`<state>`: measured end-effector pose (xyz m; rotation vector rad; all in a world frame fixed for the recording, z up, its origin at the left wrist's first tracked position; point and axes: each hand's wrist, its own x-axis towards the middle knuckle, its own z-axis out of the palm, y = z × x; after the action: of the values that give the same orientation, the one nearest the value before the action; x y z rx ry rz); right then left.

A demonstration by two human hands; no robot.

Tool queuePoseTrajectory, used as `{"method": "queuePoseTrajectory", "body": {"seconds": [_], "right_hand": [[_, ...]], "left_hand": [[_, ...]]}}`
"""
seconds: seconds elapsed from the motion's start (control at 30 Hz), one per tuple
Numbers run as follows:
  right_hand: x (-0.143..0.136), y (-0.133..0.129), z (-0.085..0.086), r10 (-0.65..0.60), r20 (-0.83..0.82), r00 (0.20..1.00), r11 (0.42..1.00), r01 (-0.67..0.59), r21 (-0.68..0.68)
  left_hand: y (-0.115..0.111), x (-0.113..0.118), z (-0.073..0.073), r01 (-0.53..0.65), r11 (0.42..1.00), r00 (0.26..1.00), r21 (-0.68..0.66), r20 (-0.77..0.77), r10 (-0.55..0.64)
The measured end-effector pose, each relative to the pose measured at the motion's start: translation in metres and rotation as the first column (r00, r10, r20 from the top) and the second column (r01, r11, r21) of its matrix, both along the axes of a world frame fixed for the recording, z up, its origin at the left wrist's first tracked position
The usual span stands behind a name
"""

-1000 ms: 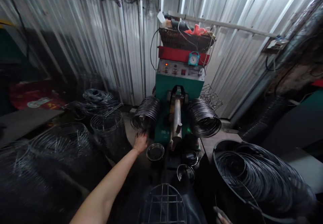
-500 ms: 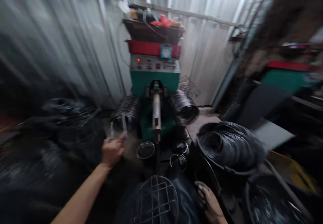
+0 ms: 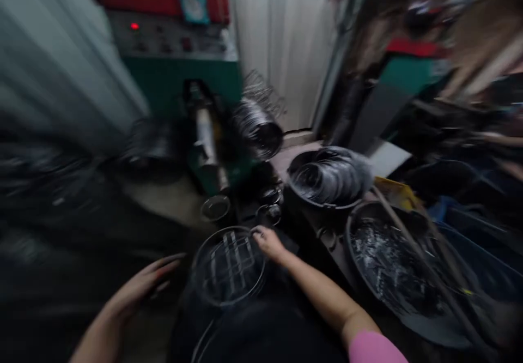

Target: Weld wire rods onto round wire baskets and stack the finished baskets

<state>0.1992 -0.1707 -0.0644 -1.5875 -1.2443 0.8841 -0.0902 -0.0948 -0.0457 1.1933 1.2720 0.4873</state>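
A round wire ring (image 3: 229, 302) lies over my lap, with several bent wire pieces (image 3: 232, 259) inside its outline. My right hand (image 3: 267, 243) is at the ring's upper right edge, its fingers closed on the rim. To the left of the ring, my left hand (image 3: 149, 281) hangs with fingers stretched out and nothing visible in it; it is somewhat blurred. Ahead stands a green and red machine (image 3: 163, 79) with a lit red lamp and a forward-pointing metal arm (image 3: 206, 134). Part of another wire ring (image 3: 200, 346) shows at the bottom edge.
Wire ring coils (image 3: 259, 128) hang on the machine's right side. A tub (image 3: 290, 186) of stacked rings and a wide basin (image 3: 351, 248) of small metal pieces stand to the right. Small round cups (image 3: 216, 209) sit below the arm. Dark heaped material (image 3: 41, 188) lies left.
The view has swung right and down. My left hand has moved down toward my lap; the thin bright pieces are gone from it. My right hand has come up from beside my lap to the ring.
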Motion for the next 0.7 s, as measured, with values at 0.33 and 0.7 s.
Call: {"method": "queuePoseTrajectory", "body": {"seconds": [0.33, 0.7], "right_hand": [[0.005, -0.007, -0.039, 0.045, 0.045, 0.998, 0.998, -0.043, -0.037], [0.001, -0.009, -0.042, 0.081, 0.083, 0.993, 0.997, -0.080, -0.007]], "left_hand": [[-0.067, 0.024, -0.028, -0.222, 0.927, 0.903, -0.303, 0.296, 0.312], [-0.067, 0.030, -0.028, -0.208, 0.945, 0.909, -0.251, 0.308, 0.282]]}}
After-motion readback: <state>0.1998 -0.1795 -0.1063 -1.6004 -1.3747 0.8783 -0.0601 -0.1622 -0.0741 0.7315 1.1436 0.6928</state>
